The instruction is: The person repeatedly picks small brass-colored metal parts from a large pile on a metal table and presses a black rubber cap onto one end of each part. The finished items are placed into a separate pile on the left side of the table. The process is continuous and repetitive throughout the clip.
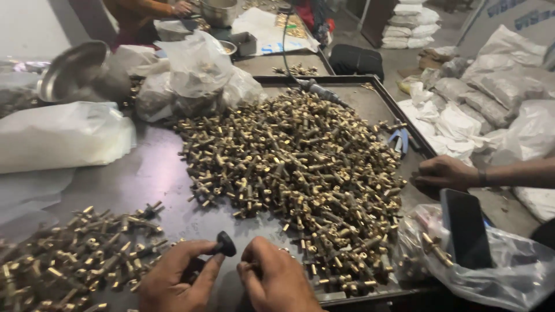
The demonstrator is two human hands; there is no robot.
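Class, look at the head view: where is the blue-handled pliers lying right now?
The blue-handled pliers lies at the right edge of the metal tray, just beyond the big pile of brass fittings.

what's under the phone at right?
The phone lies on a clear plastic bag. Through the plastic, a few brass fittings show beside it. Whatever sits directly beneath the phone is covered.

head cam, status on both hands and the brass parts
Left hand pinching a black knob. Right hand closed on a small brass piece, mostly hidden. Big brass fittings pile just ahead on the metal tray. Another person's hand rests at tray's right edge.
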